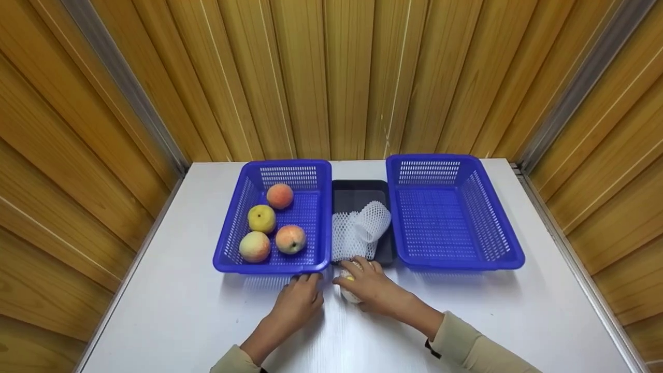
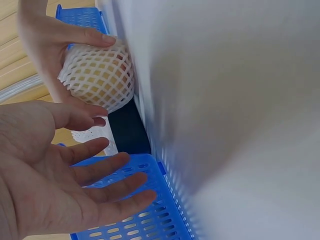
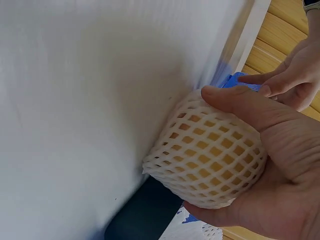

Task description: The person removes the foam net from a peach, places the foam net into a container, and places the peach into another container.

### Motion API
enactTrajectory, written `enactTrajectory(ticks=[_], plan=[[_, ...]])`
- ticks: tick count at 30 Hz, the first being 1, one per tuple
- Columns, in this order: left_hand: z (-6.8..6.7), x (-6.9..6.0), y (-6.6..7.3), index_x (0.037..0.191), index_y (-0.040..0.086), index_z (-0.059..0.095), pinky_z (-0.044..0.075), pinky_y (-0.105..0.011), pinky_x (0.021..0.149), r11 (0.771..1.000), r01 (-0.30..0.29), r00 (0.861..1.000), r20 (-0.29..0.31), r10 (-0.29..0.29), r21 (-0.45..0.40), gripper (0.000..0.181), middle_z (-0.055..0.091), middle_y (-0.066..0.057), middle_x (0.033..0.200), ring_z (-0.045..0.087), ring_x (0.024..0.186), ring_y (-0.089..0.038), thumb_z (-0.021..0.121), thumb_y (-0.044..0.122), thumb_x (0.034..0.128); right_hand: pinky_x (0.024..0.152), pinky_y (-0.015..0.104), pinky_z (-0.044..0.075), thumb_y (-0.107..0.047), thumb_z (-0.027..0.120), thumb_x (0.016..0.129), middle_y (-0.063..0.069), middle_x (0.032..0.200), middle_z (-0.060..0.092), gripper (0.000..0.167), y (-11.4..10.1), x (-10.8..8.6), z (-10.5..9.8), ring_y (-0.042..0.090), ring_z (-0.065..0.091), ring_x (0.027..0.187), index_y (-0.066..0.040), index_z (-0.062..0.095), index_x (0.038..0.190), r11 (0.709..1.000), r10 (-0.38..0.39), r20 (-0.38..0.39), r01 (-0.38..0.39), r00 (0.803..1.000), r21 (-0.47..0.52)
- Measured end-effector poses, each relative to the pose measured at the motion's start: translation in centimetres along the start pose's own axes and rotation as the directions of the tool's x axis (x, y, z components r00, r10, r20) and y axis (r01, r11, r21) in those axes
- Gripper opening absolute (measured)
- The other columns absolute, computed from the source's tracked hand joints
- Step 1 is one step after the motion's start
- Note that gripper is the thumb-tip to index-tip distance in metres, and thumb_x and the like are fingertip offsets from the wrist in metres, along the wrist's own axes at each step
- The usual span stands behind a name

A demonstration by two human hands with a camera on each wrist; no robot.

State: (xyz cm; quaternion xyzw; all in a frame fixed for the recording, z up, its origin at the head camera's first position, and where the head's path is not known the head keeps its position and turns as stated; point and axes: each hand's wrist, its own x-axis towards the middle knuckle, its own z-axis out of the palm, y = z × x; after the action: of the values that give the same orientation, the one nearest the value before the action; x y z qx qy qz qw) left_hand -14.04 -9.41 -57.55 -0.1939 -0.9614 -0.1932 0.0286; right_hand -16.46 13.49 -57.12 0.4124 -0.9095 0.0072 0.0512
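My right hand [image 1: 377, 290] grips a yellowish peach [image 3: 212, 155] wrapped in a white foam net, on the white table in front of the black tray. In the right wrist view the thumb lies over the net and the fingers curl beneath. My left hand [image 1: 299, 301] is just left of it, by the front edge of the left blue basket [image 1: 269, 269]. Its fingers [image 2: 112, 162] are spread and hold nothing in the left wrist view. Inside that basket lie several bare peaches, among them a yellow one [image 1: 261, 218] and a redder one [image 1: 280, 196].
Between the baskets, the black tray [image 1: 355, 190] holds several white foam nets [image 1: 374, 220]. To the right stands another blue basket [image 1: 510, 259], with no fruit in it. Wood-patterned walls [image 1: 347, 77] enclose the white table [image 1: 171, 290] at the back and sides.
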Motion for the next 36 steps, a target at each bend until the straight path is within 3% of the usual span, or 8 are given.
enactTrajectory(ticks=[8,11,14,18,24,29,33,36], plan=[[-0.3,0.4,0.5,0.114,0.007,0.062,0.055,-0.048,0.068,0.998,-0.046,0.999,-0.007,0.046,-0.034,0.027,0.067,-0.011,0.099,0.064,0.086,-0.034,0.066,0.010,0.0881,0.095,0.051,0.048,-0.023,0.092,0.065,0.007,0.144,0.048,0.070,1.3,0.2,-0.8,0.033,0.044,0.129,-0.028,0.061,0.127,0.989,-0.001,-0.036,0.006,0.999,0.146],[-0.3,-0.1,0.7,0.115,0.007,0.061,0.056,-0.048,0.072,0.995,-0.055,0.998,0.030,0.057,-0.080,0.027,0.068,-0.011,0.105,0.065,0.090,-0.034,0.066,0.011,0.0890,0.096,0.051,0.049,-0.019,0.088,0.064,0.007,0.143,0.050,0.066,1.3,0.0,-1.6,0.029,0.045,0.128,-0.026,0.063,0.124,0.966,0.007,-0.105,0.020,0.994,0.257],[-0.4,-0.5,0.9,0.117,0.007,0.061,0.057,-0.048,0.078,0.986,-0.065,0.995,0.067,0.076,-0.151,0.028,0.068,-0.011,0.111,0.065,0.095,-0.034,0.067,0.012,0.0898,0.098,0.050,0.051,-0.018,0.085,0.063,0.009,0.142,0.052,0.064,1.3,-0.2,-2.7,0.027,0.046,0.127,-0.024,0.062,0.123,0.939,0.012,-0.223,0.066,0.975,0.338],[-1.0,-0.7,1.6,0.122,0.006,0.060,0.056,-0.045,0.088,0.951,-0.074,0.982,0.144,0.122,-0.299,0.029,0.067,-0.013,0.119,0.064,0.108,-0.032,0.065,0.013,0.0941,0.100,0.049,0.051,-0.017,0.085,0.063,0.009,0.142,0.051,0.065,1.4,-0.6,-4.5,0.027,0.045,0.130,-0.023,0.061,0.123,0.915,0.039,-0.348,0.107,0.937,0.388],[-2.4,-0.5,3.0,0.129,0.010,0.058,0.052,-0.042,0.100,0.883,-0.067,0.958,0.216,0.186,-0.464,0.031,0.064,-0.008,0.130,0.059,0.122,-0.026,0.063,0.019,0.0997,0.088,0.047,0.056,-0.012,0.086,0.066,0.008,0.142,0.050,0.063,1.3,-0.6,-6.8,0.029,0.045,0.128,-0.025,0.061,0.122,0.868,0.151,-0.437,0.092,0.887,0.487],[-4.3,0.5,4.6,0.132,0.014,0.056,0.053,-0.037,0.100,0.802,-0.082,0.969,0.140,0.202,-0.592,0.030,0.061,-0.001,0.132,0.058,0.124,-0.022,0.059,0.017,0.1022,0.089,0.045,0.057,-0.011,0.087,0.068,0.007,0.145,0.049,0.063,1.5,-0.1,-8.3,0.029,0.043,0.133,-0.024,0.061,0.124,0.829,0.233,-0.472,0.081,0.850,0.554],[-5.8,2.1,6.0,0.125,0.012,0.058,0.054,-0.035,0.098,0.757,-0.121,0.989,-0.011,0.149,-0.642,0.024,0.062,-0.003,0.126,0.060,0.120,-0.021,0.056,0.008,0.1014,0.092,0.044,0.056,-0.010,0.088,0.071,0.005,0.148,0.048,0.062,1.8,0.3,-9.6,0.026,0.044,0.134,-0.021,0.061,0.126,0.796,0.287,-0.512,0.095,0.810,0.597],[-6.6,3.2,6.5,0.118,0.008,0.059,0.056,-0.034,0.093,0.741,-0.167,0.983,-0.166,0.076,-0.651,0.021,0.062,-0.005,0.119,0.062,0.113,-0.021,0.055,0.002,0.0988,0.093,0.042,0.055,-0.009,0.088,0.071,0.005,0.150,0.047,0.063,2.1,0.9,-10.7,0.024,0.048,0.131,-0.020,0.061,0.127,0.767,0.325,-0.542,0.119,0.775,0.630]])
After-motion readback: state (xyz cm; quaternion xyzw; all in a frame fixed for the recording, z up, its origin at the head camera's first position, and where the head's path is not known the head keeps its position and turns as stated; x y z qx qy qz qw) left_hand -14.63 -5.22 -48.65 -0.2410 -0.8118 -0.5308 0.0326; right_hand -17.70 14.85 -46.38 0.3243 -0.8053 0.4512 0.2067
